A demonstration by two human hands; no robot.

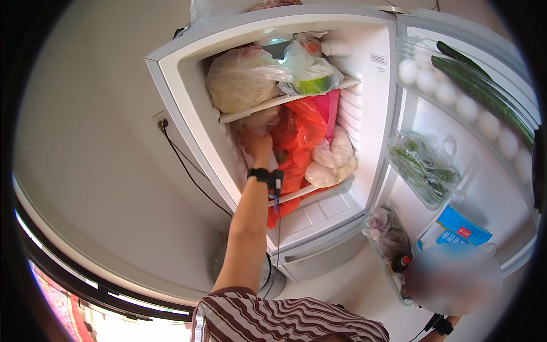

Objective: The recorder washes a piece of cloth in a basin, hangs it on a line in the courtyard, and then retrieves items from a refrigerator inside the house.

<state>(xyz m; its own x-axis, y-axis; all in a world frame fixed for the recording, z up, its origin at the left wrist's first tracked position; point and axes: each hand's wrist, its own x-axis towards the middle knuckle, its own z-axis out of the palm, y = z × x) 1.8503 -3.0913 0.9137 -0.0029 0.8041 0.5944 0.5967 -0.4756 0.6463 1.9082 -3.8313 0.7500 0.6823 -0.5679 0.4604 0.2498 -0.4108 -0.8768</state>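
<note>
My left hand [257,142] reaches into the open fridge, onto the shelf below the top one, wearing a black wrist strap. It is against a pale plastic bag [263,121] at the shelf's left side, and its fingers are mostly hidden. Just right of it, a crumpled red plastic bag [296,142] hangs over the shelf's front edge. Beside that lie a pink bag [327,111] and a tied clear bag of whitish food [331,159]. At the lower right, my right hand [454,320] is near the fridge door, its fingers hidden behind a blurred patch.
The top shelf [285,101] holds a bag of pale food [242,80] and a wrapped green-rinded piece [313,84]. The open door's racks carry eggs [467,108], cucumbers [473,82], bagged greens [424,165], a blue packet [456,228] and a dark bottle [401,263]. A black cable [191,176] runs down the wall.
</note>
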